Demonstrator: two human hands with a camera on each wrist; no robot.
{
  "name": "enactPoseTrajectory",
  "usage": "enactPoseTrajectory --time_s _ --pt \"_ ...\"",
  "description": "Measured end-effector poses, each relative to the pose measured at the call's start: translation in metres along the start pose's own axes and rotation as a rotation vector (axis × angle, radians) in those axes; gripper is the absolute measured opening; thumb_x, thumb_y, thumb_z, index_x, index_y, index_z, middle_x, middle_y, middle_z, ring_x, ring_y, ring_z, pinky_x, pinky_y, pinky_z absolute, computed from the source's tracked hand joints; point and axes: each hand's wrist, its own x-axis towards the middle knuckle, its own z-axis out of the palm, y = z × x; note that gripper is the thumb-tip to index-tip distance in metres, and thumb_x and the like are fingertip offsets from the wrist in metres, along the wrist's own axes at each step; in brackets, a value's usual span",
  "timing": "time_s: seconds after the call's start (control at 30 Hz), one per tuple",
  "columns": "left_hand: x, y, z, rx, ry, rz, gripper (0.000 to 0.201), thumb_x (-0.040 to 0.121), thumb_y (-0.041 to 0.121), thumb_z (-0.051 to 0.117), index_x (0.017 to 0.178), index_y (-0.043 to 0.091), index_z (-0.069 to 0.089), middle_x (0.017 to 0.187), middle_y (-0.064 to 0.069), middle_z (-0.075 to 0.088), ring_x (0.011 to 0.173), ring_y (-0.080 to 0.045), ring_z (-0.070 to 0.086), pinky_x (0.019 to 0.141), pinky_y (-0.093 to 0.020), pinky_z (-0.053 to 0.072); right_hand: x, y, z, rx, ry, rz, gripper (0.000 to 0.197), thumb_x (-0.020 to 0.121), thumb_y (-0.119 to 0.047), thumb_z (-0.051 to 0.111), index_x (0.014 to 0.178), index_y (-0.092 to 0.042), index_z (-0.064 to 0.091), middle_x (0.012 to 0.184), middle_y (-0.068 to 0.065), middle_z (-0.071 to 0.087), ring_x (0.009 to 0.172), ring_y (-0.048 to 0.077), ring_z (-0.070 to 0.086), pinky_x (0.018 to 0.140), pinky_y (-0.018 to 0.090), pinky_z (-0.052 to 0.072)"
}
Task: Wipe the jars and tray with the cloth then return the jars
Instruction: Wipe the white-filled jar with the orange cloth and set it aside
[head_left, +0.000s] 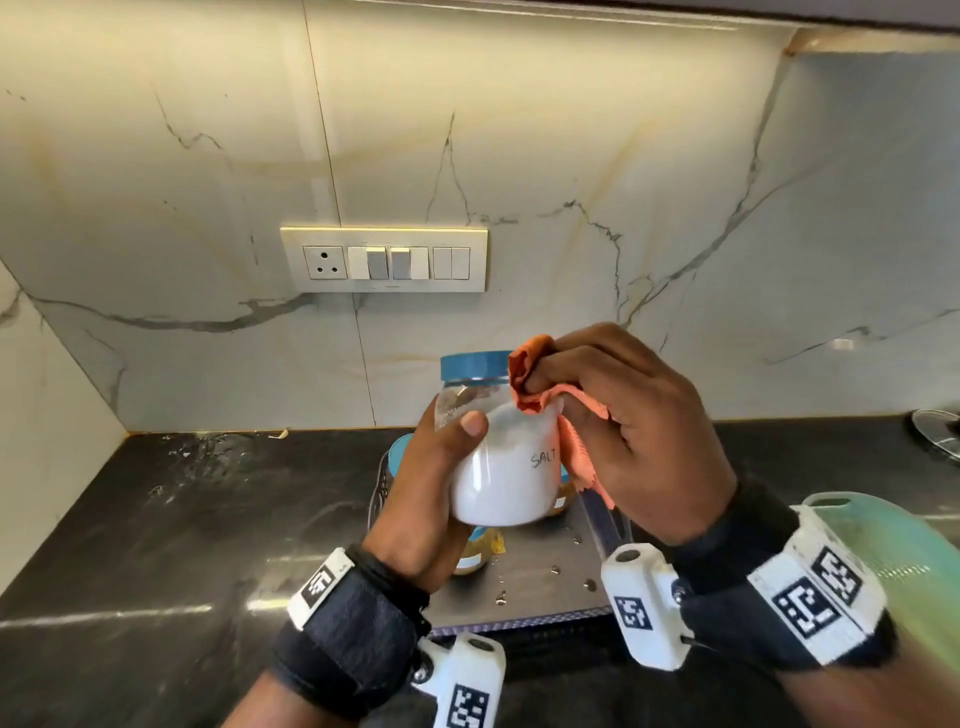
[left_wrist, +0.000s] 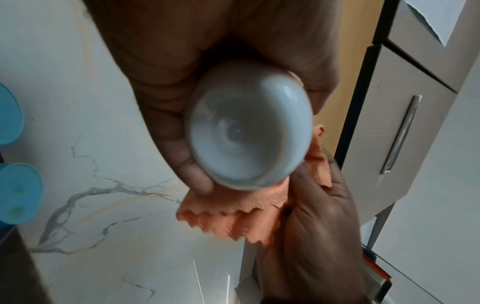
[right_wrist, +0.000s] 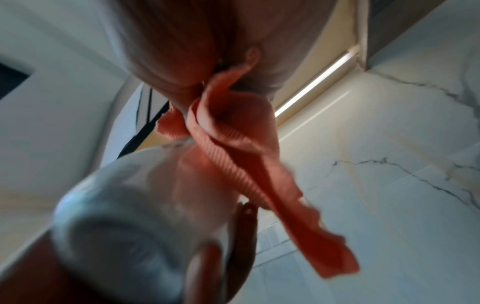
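My left hand (head_left: 441, 467) grips a clear jar (head_left: 498, 467) full of white salt, marked SALT, with a blue lid (head_left: 475, 366), and holds it up above the tray. My right hand (head_left: 613, 415) pinches an orange cloth (head_left: 535, 384) against the jar's upper right side. From the left wrist view the jar's round base (left_wrist: 249, 131) faces the camera, with the cloth (left_wrist: 233, 214) behind it. The right wrist view shows the cloth (right_wrist: 233, 133) hanging from my fingers beside the blurred jar (right_wrist: 135, 205). The dark tray (head_left: 540, 582) lies on the counter below, with water drops on it.
Other blue-lidded jars (head_left: 395, 467) stand on the tray behind my left hand, mostly hidden. A black stone counter (head_left: 182, 519) runs to a marble wall with a switch plate (head_left: 384, 260). A glass lid (head_left: 935, 431) sits far right, and a green object (head_left: 893, 561) is near my right wrist.
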Motion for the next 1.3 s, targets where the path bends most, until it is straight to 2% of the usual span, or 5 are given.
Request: enactPoseTrajectory --time_s 0.23,0.37,0.73,0.93,1.3 --pt "0.000 0.004 -0.007 -0.125 -0.028 -0.018 0.047 0.072 0.049 0.079 0.109 0.021 0.075 0.120 -0.024 0.068 0.114 -0.043 0.064 0.093 -0.047 0.056 -0.050 -0.028 0.020 -0.068 -0.161 -0.119 0.020 0.095 -0.011 0.052 0.102 -0.021 0.068 0.107 -0.002 0.060 0.090 0.014 0.056 0.079 0.032 0.052" --pt "0.000 -0.001 0.000 -0.051 0.002 -0.045 0.081 0.063 0.058 0.085 0.125 0.011 0.061 0.116 -0.023 0.065 0.099 -0.036 0.064 0.085 -0.052 0.052 -0.018 -0.017 0.007 -0.024 -0.018 -0.048 0.018 0.091 -0.009 0.053 0.097 -0.012 0.070 0.103 0.004 0.063 0.094 0.017 0.060 0.086 0.025 0.049" --pt "-0.004 0.006 -0.005 -0.163 0.016 -0.038 0.076 0.058 0.058 0.086 0.119 0.017 0.067 0.113 -0.017 0.069 0.105 -0.034 0.067 0.089 -0.046 0.056 -0.062 -0.033 0.017 0.013 -0.086 -0.034 0.021 0.094 -0.014 0.050 0.102 -0.023 0.067 0.110 -0.005 0.060 0.096 0.014 0.059 0.091 0.037 0.049" --pt "-0.015 -0.003 0.013 -0.035 -0.031 -0.112 0.103 0.055 0.061 0.087 0.135 0.007 0.051 0.121 -0.024 0.064 0.103 -0.039 0.063 0.082 -0.056 0.055 -0.020 -0.014 -0.009 0.048 0.126 0.055 0.016 0.090 0.000 0.057 0.096 -0.006 0.070 0.101 0.006 0.064 0.095 0.016 0.061 0.085 0.024 0.049" --pt "-0.019 -0.026 0.018 -0.073 -0.084 -0.105 0.059 0.056 0.064 0.080 0.102 0.027 0.080 0.106 -0.008 0.076 0.098 -0.023 0.072 0.083 -0.035 0.060 -0.107 -0.026 -0.007 0.126 -0.145 0.099 0.019 0.094 -0.017 0.052 0.100 -0.018 0.069 0.112 -0.010 0.058 0.108 0.004 0.056 0.099 0.018 0.042"
